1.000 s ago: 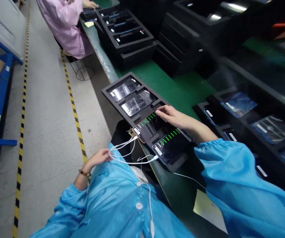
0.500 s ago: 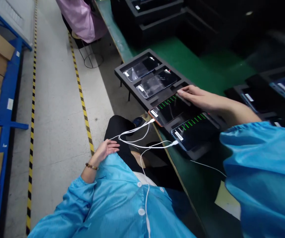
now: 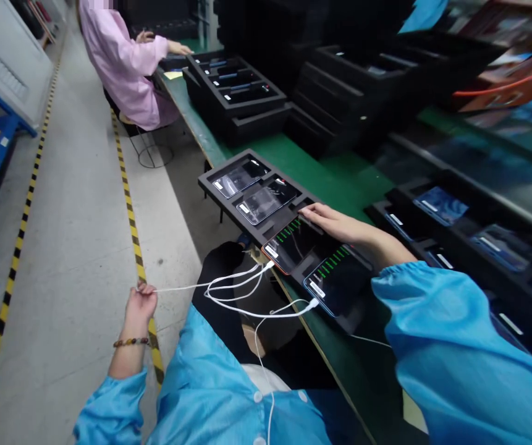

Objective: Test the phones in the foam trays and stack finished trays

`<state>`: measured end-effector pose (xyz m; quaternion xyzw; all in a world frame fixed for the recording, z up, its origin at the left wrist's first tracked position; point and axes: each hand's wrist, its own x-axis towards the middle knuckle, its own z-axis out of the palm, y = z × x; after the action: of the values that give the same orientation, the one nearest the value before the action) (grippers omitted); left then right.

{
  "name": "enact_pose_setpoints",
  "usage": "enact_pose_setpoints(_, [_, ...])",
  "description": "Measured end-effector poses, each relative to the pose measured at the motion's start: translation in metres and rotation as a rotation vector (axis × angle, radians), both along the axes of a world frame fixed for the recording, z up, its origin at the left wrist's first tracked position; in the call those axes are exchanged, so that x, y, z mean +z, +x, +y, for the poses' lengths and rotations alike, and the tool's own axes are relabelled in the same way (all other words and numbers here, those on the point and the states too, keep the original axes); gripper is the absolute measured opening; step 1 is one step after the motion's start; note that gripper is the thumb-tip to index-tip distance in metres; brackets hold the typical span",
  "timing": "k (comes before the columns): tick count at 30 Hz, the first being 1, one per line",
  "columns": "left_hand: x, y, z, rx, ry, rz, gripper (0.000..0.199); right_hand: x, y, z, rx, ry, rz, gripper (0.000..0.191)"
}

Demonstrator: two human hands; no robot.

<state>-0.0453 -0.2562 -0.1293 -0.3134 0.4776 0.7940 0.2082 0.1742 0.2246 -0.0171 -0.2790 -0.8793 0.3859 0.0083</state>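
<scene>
My left hand (image 3: 144, 301) is out over the floor at the left, fingers closed on a white charging cable (image 3: 177, 288). That cable stretches fairly straight toward the loops below the tray. Fingers extended, my right hand (image 3: 335, 224) lies over the upper end of an orange-edged smartphone (image 3: 293, 246), which shows green bars on a dark screen. Beside it is a blue-edged smartphone (image 3: 335, 278) with similar green bars. White plugs sit at the lower ends of both. They lie in a black foam tray (image 3: 210, 180) with two film-covered phones (image 3: 266, 201). My right thumb is hidden.
The tray rests on a green table (image 3: 356, 176), partly over its edge. Black trays (image 3: 233, 102) with phones stand farther up; others (image 3: 460, 228) lie to the right. A person in pink (image 3: 122, 68) sits at the far end. Blue shelving (image 3: 1, 133) stands left.
My left hand has moved left and down from my lap, closing on the cable and drawing it out straighter. My right hand stays on the orange-edged phone. The view has tilted up.
</scene>
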Motion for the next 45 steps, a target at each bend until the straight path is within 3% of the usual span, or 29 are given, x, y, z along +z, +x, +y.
enact_pose_setpoints(3, [0.019,-0.009,0.0,0.008,0.072,0.053,0.056,0.005,0.001,-0.003,-0.037,0.079,-0.003,0.067])
enact_pose_setpoints(6, [0.031,-0.006,0.016,-0.083,0.137,0.113,0.044,0.014,-0.024,-0.011,-0.049,0.278,0.1,0.063])
enact_pose_setpoints(9, [0.04,0.005,0.045,-0.265,0.132,0.242,0.024,0.018,-0.076,-0.023,0.205,0.376,0.205,0.058])
enact_pose_setpoints(11, [0.044,0.011,0.066,-0.365,0.109,0.329,0.047,0.017,-0.112,-0.031,0.37,0.372,0.197,0.059])
enact_pose_setpoints(14, [0.049,0.017,0.091,-0.496,0.075,0.409,0.073,0.011,-0.149,-0.04,0.46,0.41,0.167,0.063])
enact_pose_setpoints(20, [0.061,0.022,0.12,-0.676,0.033,0.491,0.077,0.005,-0.163,-0.043,0.564,0.433,0.089,0.073])
enact_pose_setpoints(23, [0.067,0.027,0.138,-0.758,0.038,0.584,0.079,0.013,-0.165,-0.045,0.494,0.42,0.024,0.076])
enact_pose_setpoints(28, [0.077,0.03,0.158,-0.894,0.015,0.623,0.083,0.041,-0.174,-0.053,0.264,0.37,-0.026,0.081])
enact_pose_setpoints(32, [0.089,0.026,0.167,-0.859,-0.042,0.576,0.092,0.053,-0.179,-0.076,0.305,0.311,-0.014,0.077])
enact_pose_setpoints(35, [0.096,0.025,0.174,-0.855,-0.105,0.533,0.094,0.048,-0.175,-0.097,0.368,0.335,0.033,0.059])
enact_pose_setpoints(38, [0.098,0.023,0.182,-0.867,-0.143,0.517,0.09,0.039,-0.162,-0.102,0.35,0.379,0.096,0.037])
enact_pose_setpoints(40, [0.098,0.02,0.187,-0.885,-0.15,0.503,0.087,0.034,-0.15,-0.093,0.261,0.406,0.122,0.028])
enact_pose_setpoints(45, [0.094,0.01,0.194,-0.904,-0.123,0.464,0.078,0.021,-0.119,-0.055,-0.135,0.427,0.049,0.038])
